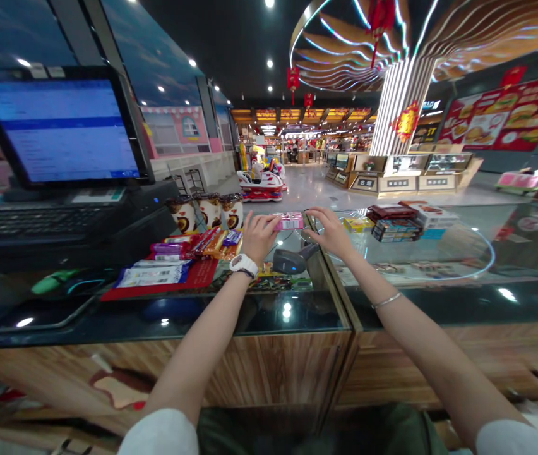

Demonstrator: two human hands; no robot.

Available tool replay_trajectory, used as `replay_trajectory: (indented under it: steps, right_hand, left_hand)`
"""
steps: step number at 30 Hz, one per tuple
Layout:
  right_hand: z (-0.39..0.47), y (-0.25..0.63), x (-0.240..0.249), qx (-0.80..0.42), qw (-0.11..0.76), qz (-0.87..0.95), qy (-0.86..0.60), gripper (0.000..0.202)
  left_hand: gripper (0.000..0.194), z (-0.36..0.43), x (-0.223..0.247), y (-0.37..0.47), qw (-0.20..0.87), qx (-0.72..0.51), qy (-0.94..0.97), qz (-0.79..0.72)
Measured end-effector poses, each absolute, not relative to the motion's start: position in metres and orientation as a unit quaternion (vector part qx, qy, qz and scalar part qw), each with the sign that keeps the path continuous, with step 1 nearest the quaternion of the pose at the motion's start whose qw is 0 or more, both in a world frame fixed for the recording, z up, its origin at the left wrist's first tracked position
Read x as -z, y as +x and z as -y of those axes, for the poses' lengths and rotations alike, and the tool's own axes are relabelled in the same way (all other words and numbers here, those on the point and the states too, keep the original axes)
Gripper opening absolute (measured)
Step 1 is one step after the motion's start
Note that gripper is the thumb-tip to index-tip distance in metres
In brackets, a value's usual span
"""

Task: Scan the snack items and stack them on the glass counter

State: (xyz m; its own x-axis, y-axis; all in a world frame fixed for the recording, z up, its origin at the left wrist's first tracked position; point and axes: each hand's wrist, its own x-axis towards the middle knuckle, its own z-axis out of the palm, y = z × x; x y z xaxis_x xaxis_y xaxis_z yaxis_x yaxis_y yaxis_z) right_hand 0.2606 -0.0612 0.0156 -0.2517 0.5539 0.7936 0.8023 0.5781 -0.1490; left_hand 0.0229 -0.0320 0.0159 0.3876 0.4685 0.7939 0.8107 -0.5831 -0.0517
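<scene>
A small pink box (pixel 289 221) with a barcode on its near side is above the glass counter. My left hand (pixel 259 236) grips its left end, fingers closed on it. At the box's right side my right hand (pixel 329 232) is open, thumb and fingers apart and curved toward it. Whether a fingertip touches the box I cannot tell. Just below lies a black barcode scanner (pixel 292 260) with a small blue light, resting on the glass between my forearms. To the left of my left hand are several wrapped snack bars (pixel 207 243).
Three pouches (pixel 209 212) stand behind the bars. A flat packet (pixel 153 273) lies on a red sheet (pixel 193 278). Left are a monitor (pixel 65 129), keyboard (pixel 36 218) and mouse (pixel 89 282). Stacked boxes (pixel 396 229) and a white cable (pixel 493 253) are on the right.
</scene>
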Motion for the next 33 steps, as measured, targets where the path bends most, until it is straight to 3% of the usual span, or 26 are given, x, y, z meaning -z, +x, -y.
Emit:
replay_trajectory:
  steps: [4,10,14,26,33]
  right_hand:
    - [0.053,0.270,-0.013,0.066,0.392,0.817,-0.418,0.030]
    - [0.044,0.268,0.009,-0.042,0.216,0.899,-0.380,0.069]
    - [0.041,0.260,0.021,-0.063,0.167,0.909,-0.377,0.073]
    - [0.042,0.256,0.022,-0.046,0.177,0.918,-0.352,0.066]
    - [0.050,0.262,0.001,-0.060,0.211,0.883,-0.415,0.062]
  left_hand:
    - [0.033,0.026,-0.013,0.016,0.231,0.396,-0.795,0.398]
    - [0.033,0.019,-0.008,0.012,0.229,0.381,-0.800,0.403]
    - [0.033,0.017,-0.003,0.012,0.219,0.372,-0.804,0.410]
    - [0.034,0.013,-0.001,0.010,0.221,0.368,-0.798,0.423]
    - [0.032,0.015,-0.004,0.009,0.212,0.364,-0.798,0.432]
